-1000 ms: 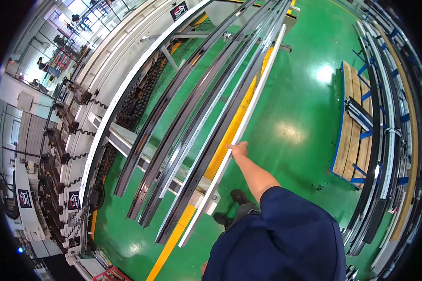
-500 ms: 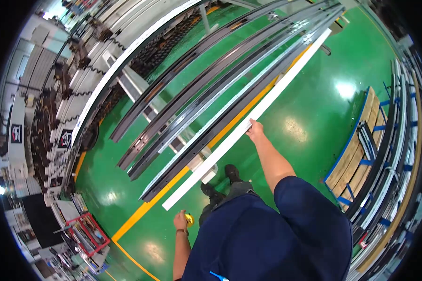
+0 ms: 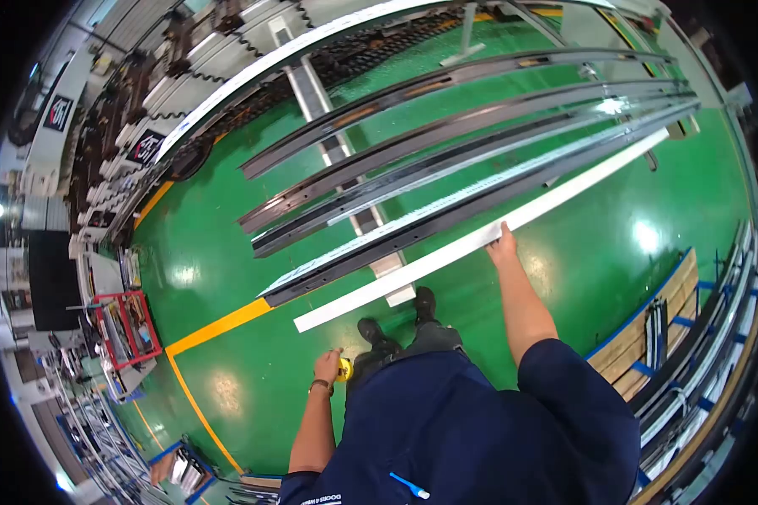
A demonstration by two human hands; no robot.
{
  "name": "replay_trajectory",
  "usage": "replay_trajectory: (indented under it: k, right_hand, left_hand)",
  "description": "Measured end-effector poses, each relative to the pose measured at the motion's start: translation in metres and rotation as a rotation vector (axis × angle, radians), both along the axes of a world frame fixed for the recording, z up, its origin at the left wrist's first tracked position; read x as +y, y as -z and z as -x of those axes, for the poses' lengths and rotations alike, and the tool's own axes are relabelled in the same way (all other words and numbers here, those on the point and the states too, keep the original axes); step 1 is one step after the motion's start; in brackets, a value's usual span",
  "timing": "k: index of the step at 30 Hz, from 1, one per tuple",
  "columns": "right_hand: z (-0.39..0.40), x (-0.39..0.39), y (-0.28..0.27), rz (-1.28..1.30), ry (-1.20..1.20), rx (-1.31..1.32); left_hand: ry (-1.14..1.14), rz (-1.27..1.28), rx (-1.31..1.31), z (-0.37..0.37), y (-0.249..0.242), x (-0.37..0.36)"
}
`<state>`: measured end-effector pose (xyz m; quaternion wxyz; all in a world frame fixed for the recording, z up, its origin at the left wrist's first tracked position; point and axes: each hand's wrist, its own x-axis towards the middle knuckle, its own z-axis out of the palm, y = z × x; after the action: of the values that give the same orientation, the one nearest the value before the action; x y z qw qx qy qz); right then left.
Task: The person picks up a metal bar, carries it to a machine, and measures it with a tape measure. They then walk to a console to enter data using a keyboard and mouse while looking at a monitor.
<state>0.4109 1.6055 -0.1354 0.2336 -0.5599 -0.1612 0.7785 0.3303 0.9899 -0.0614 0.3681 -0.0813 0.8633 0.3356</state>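
A long white bar lies across the view in front of me, its near end to the left. Gripping its edge near the middle is my right hand, thumb on top and the other fingers hidden beneath. Low at the left, beside my leg, my left hand is closed around a yellow tape measure, apart from the bar. Just beyond the bar, a dark metal profile with a pale strip runs nearly alongside it. More dark profiles lie farther off in a row.
A metal support beam passes under the profiles. At the right stands a blue-framed rack with wooden boards and long profiles. A red tool cart is at the left. Machinery with coiled cables lines the back. Yellow lines mark the green floor.
The view has turned, so the bar and profiles now lie flatter across it. My right hand still grips the bar, and my left hand still holds the tape measure.
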Motion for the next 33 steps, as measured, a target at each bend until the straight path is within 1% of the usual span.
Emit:
replay_trajectory:
  k: [1, 2, 3, 4, 5, 6, 7, 8, 9, 10, 11, 12, 13, 14, 15, 16, 17, 18, 20, 21, 23, 24, 27, 28, 31, 32, 33]
  right_hand:
    - [-0.003, -0.002, 0.026, -0.039, -0.056, 0.013]
    - [-0.004, -0.013, 0.020, -0.051, -0.064, 0.005]
    - [-0.007, -0.024, 0.019, -0.067, -0.128, -0.077]
    - [-0.011, -0.037, 0.026, -0.074, -0.138, -0.065]
    - [-0.014, -0.057, 0.028, -0.119, -0.169, -0.108]
    - [-0.023, -0.069, 0.051, -0.083, -0.236, -0.159]
    - [-0.029, -0.084, 0.071, -0.070, -0.324, -0.296]
    - [-0.045, -0.099, 0.106, -0.087, -0.445, -0.344]
    - [-0.042, -0.135, 0.074, -0.096, -0.506, -0.321]
    - [-0.045, -0.165, 0.101, -0.164, -0.565, -0.322]
    - [-0.041, -0.196, 0.104, -0.132, -0.590, -0.450]
    - [-0.050, -0.218, 0.093, -0.116, -0.984, -0.427]
    - [-0.047, -0.241, 0.092, -0.031, -1.242, -0.439]
    - [-0.047, -0.276, 0.108, -0.049, -1.275, -0.477]
    - [-0.032, -0.315, 0.085, -0.123, -1.333, -0.508]
    - [-0.023, -0.358, 0.056, -0.204, -1.389, -0.539]
    - [-0.007, -0.394, 0.047, -0.293, -1.466, -0.515]
    - [0.005, -0.424, 0.042, -0.384, -1.547, -0.496]
    - [0.024, -0.478, 0.045, -0.684, -1.804, -0.447]
    - [0.066, -0.534, 0.042, -0.865, -1.947, -0.380]
    - [0.107, -0.593, 0.026, -0.846, -2.016, -0.358]
    - [0.125, -0.620, 0.016, -0.832, -2.048, -0.353]
    - [0.172, -0.714, -0.012, -0.689, -2.021, -0.232]
    - [0.192, -0.744, -0.016, -0.673, -2.133, -0.236]
    - [0.239, -0.840, -0.033, -0.502, -2.288, -0.040]
    - [0.255, -0.875, -0.043, -0.446, -2.376, -0.045]
    - [0.273, -0.913, -0.055, -0.386, -2.461, -0.049]
  left_hand:
    - [-0.010, 0.004, -0.037, -0.006, -0.004, -0.006]
    - [-0.022, 0.005, -0.071, -0.013, -0.011, -0.008]
    - [-0.041, 0.004, -0.099, -0.017, -0.015, -0.014]
    - [0.073, 0.058, -0.034, -0.023, 0.002, -0.030]
    - [0.178, 0.122, 0.032, -0.032, 0.021, -0.050]
    - [0.142, 0.096, 0.013, -0.041, 0.026, -0.065]
    - [-0.064, 0.111, -0.127, -0.047, 0.028, -0.075]
    - [-0.079, 0.066, -0.062, -0.058, 0.049, -0.097]
    - [0.139, 0.084, 0.061, -0.065, 0.055, -0.118]
    - [-0.024, 0.007, 0.077, -0.074, 0.042, -0.125]
    - [0.056, 0.109, 0.029, -0.078, 0.048, -0.143]
    - [0.273, 0.149, 0.154, -0.090, 0.058, -0.166]
    - [0.294, 0.134, 0.224, -0.097, 0.061, -0.188]
    - [-0.240, -0.004, -0.131, -0.096, 0.053, -0.198]
    - [-0.540, -0.086, -0.230, -0.097, 0.046, -0.218]
    - [-0.645, -0.148, -0.184, -0.101, 0.055, -0.247]
    - [-0.753, -0.213, -0.142, -0.104, 0.065, -0.276]
    - [-0.825, -0.265, -0.162, -0.100, 0.063, -0.303]
    - [-0.972, -0.368, -0.211, -0.102, 0.045, -0.353]
    - [-1.123, -0.498, -0.175, -0.101, 0.035, -0.398]
    - [-1.317, -0.721, -0.152, -0.104, 0.013, -0.437]
    - [-1.343, -0.771, -0.174, -0.102, -0.005, -0.453]
    - [-1.390, -1.029, -0.047, -0.091, -0.002, -0.494]
    - [-1.395, -1.097, -0.045, -0.084, -0.010, -0.506]
    - [-1.454, -1.087, 0.044, -0.051, -0.029, -0.536]
    - [-1.415, -1.150, 0.081, -0.040, -0.020, -0.552]
    - [-1.426, -1.111, 0.091, -0.028, -0.019, -0.566]
